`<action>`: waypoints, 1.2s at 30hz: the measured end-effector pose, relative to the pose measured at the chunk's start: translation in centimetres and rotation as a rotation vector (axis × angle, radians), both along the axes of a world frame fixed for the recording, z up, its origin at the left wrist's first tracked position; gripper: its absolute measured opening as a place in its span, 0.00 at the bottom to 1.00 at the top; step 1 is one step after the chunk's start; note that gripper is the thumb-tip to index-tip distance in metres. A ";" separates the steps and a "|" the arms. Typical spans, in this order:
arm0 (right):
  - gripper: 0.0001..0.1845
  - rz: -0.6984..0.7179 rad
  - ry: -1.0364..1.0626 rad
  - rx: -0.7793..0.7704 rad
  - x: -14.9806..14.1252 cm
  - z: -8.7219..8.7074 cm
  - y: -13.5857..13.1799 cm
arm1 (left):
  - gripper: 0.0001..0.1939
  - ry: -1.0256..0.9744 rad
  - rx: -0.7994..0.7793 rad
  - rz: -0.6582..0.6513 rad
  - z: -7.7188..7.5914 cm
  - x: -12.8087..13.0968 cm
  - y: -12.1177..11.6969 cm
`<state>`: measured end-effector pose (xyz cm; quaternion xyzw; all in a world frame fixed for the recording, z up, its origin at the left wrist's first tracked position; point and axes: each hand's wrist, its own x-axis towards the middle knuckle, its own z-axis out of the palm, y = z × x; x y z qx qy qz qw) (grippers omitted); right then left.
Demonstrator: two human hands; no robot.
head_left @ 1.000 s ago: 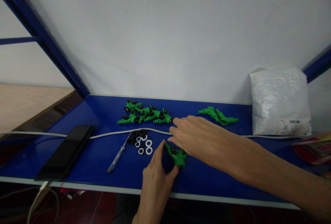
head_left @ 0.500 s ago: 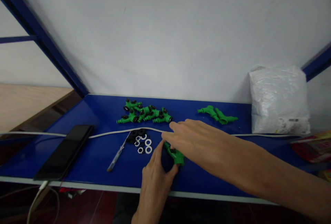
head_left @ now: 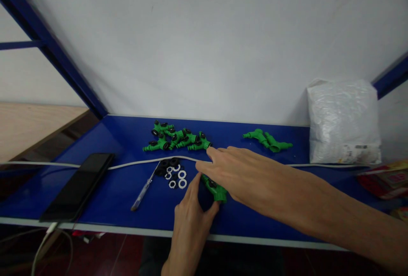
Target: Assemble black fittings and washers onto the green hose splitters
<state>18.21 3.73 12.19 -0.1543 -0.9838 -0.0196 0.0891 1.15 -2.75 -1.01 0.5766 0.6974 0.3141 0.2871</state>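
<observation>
A green hose splitter [head_left: 217, 192] with a dark valve part lies low over the blue tabletop, near its front edge. My left hand [head_left: 190, 212] grips it from the left, thumb at the wide lower end and fingers at the far end. From the right and above, my right hand [head_left: 230, 167] is closed over its upper part, and its fingertips are partly hidden. Just left of the hands lie several white rings [head_left: 182, 174] and black ring-shaped parts [head_left: 163, 166]. A clear-handled screwdriver [head_left: 142, 195] rests beside them.
Several green splitters with black knobs [head_left: 188, 140] lie behind the white cable [head_left: 130, 164]. Two plain green splitter bodies [head_left: 277, 145] are at back right, near a white plastic-wrapped package [head_left: 344, 123]. A black phone [head_left: 78, 186] lies at left on the blue table [head_left: 111, 208].
Both hands keep nearly the same hold on the green hose splitter. My right hand's fingers have shifted slightly left. The whole view has moved very little.
</observation>
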 end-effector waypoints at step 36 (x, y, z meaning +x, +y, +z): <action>0.23 -0.065 0.038 -0.160 0.1 0.3 0.3 | 0.34 0.013 0.053 0.003 -0.8 0.0 0.1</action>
